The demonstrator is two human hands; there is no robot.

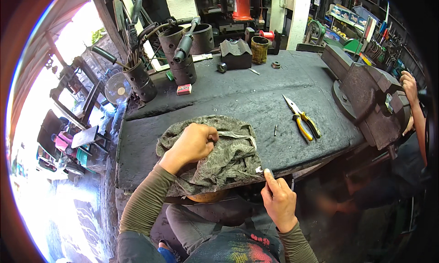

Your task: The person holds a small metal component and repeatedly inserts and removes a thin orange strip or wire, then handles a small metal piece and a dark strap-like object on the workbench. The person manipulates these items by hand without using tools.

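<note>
A crumpled grey-green patterned cloth (228, 164) lies bunched at the table's near edge, with a pale string or hem along its top. My left hand (194, 142) presses on it, fingers curled into its folds. At the cloth's lower right corner is a small white tag-like piece (259, 169). Beside it, my right hand (280, 201) is closed, with the thumb stretched toward that corner. A thin dark rod (292, 184) shows beside its fingers; what the hand grips is mostly hidden. Yellow-and-black long-nose pliers (302, 119) lie on the table, near a small dark metal pin (275, 130).
A large bench vise (370, 98) stands at the right; another person's hand (409, 87) is beside it. Perforated metal cylinders (183, 71) holding tools stand at the back left, near a small red box (184, 89). A rusty can (259, 51) stands at the dark tabletop's (238, 98) back.
</note>
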